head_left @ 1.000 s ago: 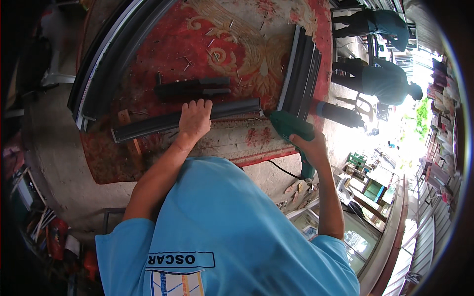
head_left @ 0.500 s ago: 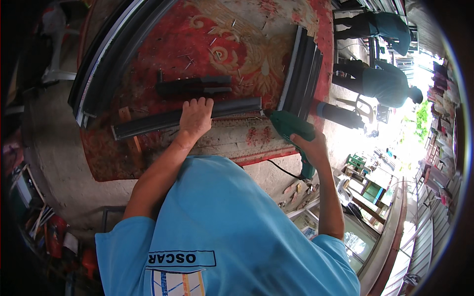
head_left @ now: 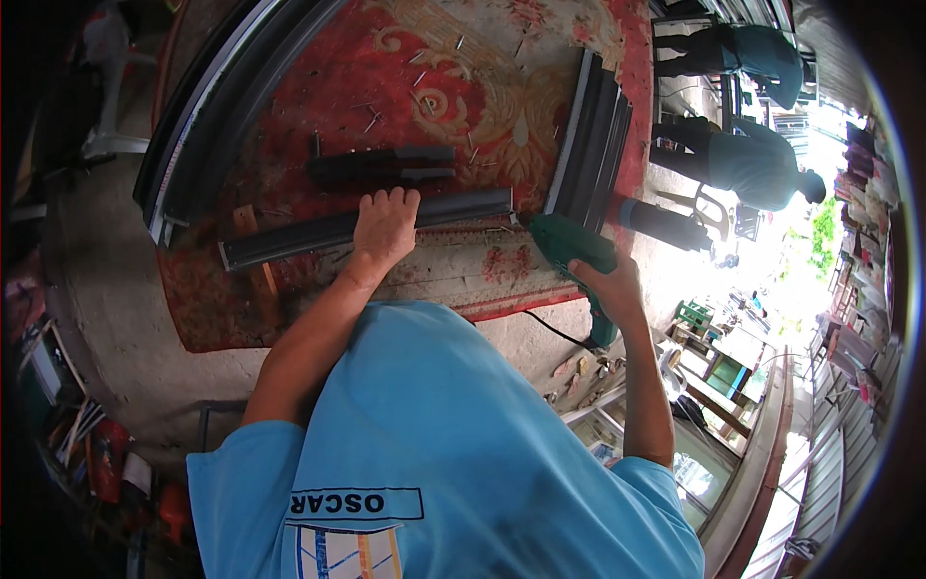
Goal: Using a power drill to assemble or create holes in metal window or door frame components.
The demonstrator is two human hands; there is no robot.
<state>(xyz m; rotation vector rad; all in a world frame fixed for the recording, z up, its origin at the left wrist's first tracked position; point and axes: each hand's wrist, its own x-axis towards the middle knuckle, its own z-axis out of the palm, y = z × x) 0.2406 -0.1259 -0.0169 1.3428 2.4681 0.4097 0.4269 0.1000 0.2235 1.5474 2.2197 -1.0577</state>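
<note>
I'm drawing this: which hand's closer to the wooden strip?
Left. The left hand is to the right of the wooden strip; the right hand, holding the drill, is farther right.

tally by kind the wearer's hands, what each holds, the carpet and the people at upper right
Left hand and right hand: 2
Dark strip: 1
Green power tool: 1
Red patterned carpet: 1
People at upper right: 2
Total: 7

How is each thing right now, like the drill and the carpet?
Long, narrow, dark-grey strip: held, left hand closed over it.
Green power drill: gripped in the right hand, nose by the strip's end; running or not, can't tell.
Red-and-gold patterned carpet: spread out, littered with thin shiny pieces.
Stacked dark-grey strips: lying together on the carpet.
Thin black cable: curved.
</note>
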